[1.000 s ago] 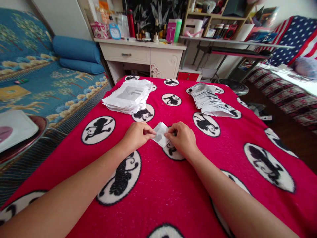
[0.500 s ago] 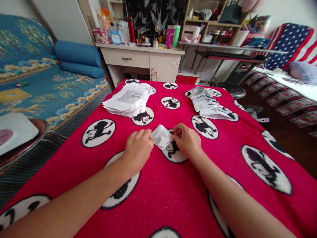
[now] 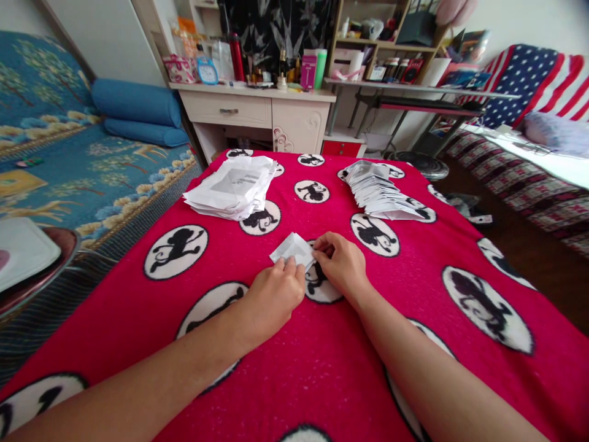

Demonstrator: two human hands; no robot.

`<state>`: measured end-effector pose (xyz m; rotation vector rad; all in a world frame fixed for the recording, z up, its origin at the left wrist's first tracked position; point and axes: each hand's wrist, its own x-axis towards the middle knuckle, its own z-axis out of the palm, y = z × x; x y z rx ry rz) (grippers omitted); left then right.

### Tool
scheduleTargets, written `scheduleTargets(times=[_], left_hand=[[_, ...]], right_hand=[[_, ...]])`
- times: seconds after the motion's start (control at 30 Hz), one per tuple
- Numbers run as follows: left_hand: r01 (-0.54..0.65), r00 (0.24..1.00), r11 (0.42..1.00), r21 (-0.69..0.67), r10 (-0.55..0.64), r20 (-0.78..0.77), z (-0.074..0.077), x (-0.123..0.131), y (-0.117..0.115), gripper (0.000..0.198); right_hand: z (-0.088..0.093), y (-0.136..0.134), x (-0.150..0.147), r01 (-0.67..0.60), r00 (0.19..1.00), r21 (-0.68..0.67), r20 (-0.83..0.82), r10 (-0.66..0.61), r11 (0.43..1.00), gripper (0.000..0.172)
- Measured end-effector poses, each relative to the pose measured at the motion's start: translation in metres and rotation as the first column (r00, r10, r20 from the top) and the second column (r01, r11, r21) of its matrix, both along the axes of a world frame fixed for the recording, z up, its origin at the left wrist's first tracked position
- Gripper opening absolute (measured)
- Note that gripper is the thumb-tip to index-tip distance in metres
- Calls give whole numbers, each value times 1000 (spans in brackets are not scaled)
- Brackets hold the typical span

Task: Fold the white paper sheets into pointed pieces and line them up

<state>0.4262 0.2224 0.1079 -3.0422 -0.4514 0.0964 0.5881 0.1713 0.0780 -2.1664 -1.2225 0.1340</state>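
A small folded sheet of paper (image 3: 293, 247), white and grey and roughly diamond-shaped, lies on the red cloth in front of me. Its near edge is under the bent fingertips of my left hand (image 3: 280, 293), which are held together; the thumb is hidden. At the paper's right corner, my right hand (image 3: 341, 263) is closed, thumb and forefinger pinching it. Beyond, to the left, lies a loose pile of larger paper sheets (image 3: 234, 185). A fanned row of folded papers (image 3: 380, 193) lies at the far right.
The red cloth (image 3: 322, 362) with monkey ovals covers the table. A blue patterned sofa (image 3: 92, 166) runs along the left, near a round tray-like stand (image 3: 67, 245). Past the table's far edge are a cream desk (image 3: 230, 110) and a shelf unit (image 3: 386, 44).
My left hand has moved from the paper's left corner to its near edge. The right hand stays at the right corner. The view has shifted slightly.
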Motion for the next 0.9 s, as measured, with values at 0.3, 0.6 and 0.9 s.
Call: scheduleTargets(times=[0.3,0.6,0.9], left_hand=[[-60,995,997,50,64,-74,-1,5,-8,41],[16,997,996,85,-23,74,-13,-3,-2,34],[-28,994,999,-25,31,103,-2,-2,1,27]], right_hand=[[0,0,0,-17,1000,25,-5,17,1000,14],[4,-2,-1,-20,998,25,-60,21,999,14],[1,-2,1,-5,994,61,-113,12,998,14]])
